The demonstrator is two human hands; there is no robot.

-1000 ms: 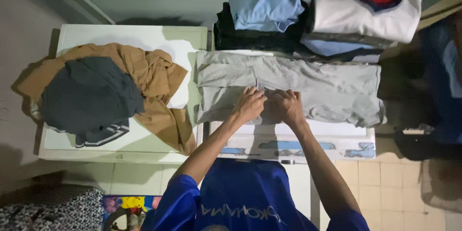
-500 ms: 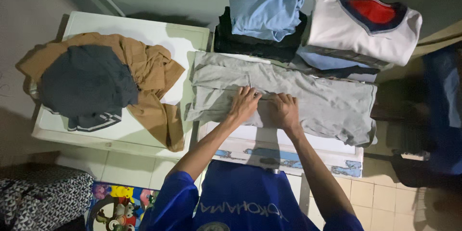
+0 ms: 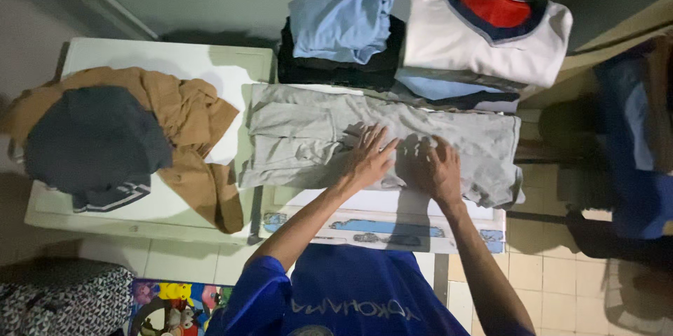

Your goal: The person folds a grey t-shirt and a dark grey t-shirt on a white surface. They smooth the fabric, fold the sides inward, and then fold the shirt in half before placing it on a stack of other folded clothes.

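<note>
Clothes lie loose at nine o'clock: a dark grey garment (image 3: 94, 141) on a brown one (image 3: 184, 133). At centre our left hand (image 3: 368, 161) and right hand (image 3: 436, 170) press open, fingers spread, on the grey trousers (image 3: 308, 133) laid flat across the bench (image 3: 382, 227). Pushing unevenly could bunch the cloth, or nudge the folded stacks (image 3: 484, 38) at one o'clock.
</note>
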